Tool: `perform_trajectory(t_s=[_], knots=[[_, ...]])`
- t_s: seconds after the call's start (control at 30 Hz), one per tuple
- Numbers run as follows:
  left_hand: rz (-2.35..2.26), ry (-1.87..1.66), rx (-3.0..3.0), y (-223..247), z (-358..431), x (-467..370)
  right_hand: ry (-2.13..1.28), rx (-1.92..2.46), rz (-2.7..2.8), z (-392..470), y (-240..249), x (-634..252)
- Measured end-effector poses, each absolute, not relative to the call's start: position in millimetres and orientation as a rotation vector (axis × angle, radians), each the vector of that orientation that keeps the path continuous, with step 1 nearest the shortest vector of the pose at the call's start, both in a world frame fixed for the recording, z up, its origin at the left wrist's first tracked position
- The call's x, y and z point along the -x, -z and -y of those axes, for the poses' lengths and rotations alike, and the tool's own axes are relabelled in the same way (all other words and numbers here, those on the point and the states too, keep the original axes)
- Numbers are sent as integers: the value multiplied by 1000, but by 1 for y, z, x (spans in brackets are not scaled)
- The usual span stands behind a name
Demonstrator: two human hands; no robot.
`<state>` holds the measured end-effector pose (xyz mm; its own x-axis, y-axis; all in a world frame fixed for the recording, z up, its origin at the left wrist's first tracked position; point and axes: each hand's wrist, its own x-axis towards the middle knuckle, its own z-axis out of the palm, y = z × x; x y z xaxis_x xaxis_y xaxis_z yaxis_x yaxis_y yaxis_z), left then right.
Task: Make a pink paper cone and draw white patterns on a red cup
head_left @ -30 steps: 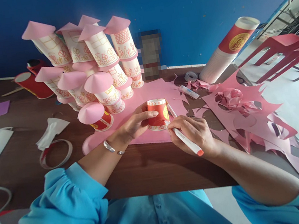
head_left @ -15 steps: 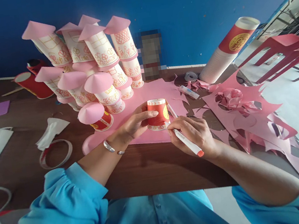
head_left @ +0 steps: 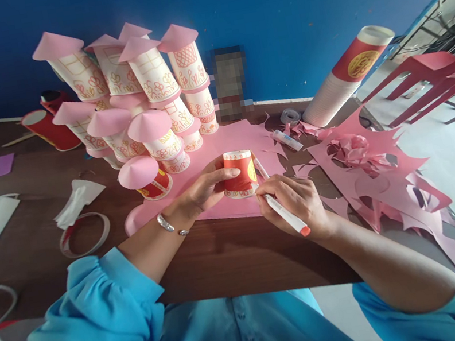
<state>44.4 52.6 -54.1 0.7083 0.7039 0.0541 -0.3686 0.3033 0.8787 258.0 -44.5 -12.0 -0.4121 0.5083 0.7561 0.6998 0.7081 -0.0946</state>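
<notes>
My left hand [head_left: 211,183] is closed around the left side of a red paper cup [head_left: 238,174], which has a yellow emblem and white bands with drawn marks at top and bottom. In my right hand [head_left: 296,200] is a white marker [head_left: 286,215] with an orange-red end, its tip at the cup's lower right edge. A second pen [head_left: 260,166] lies just behind my right fingers. Under the cup is a pink paper sheet [head_left: 225,208]. A short red cup with a pink cone roof [head_left: 139,173] stands to the left of my left hand.
Several decorated cup towers with pink cone roofs [head_left: 155,78] stand behind on the left. At right are a tall stack of paper cups [head_left: 340,87], pink paper scraps [head_left: 386,179], a glue tube [head_left: 287,140] and a tape roll [head_left: 289,117]. A larger tape roll [head_left: 106,237] lies left.
The marker and my right fingers have shifted very slightly at the cup's lower edge. My left hand and the cup stay where they were.
</notes>
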Motion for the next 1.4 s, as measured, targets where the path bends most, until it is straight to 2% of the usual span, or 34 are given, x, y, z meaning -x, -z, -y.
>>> perform_trajectory(t_s=[1.4], knots=[[-347,-731,-974,44,-49,-49,277,917,2076,46,11,-258]])
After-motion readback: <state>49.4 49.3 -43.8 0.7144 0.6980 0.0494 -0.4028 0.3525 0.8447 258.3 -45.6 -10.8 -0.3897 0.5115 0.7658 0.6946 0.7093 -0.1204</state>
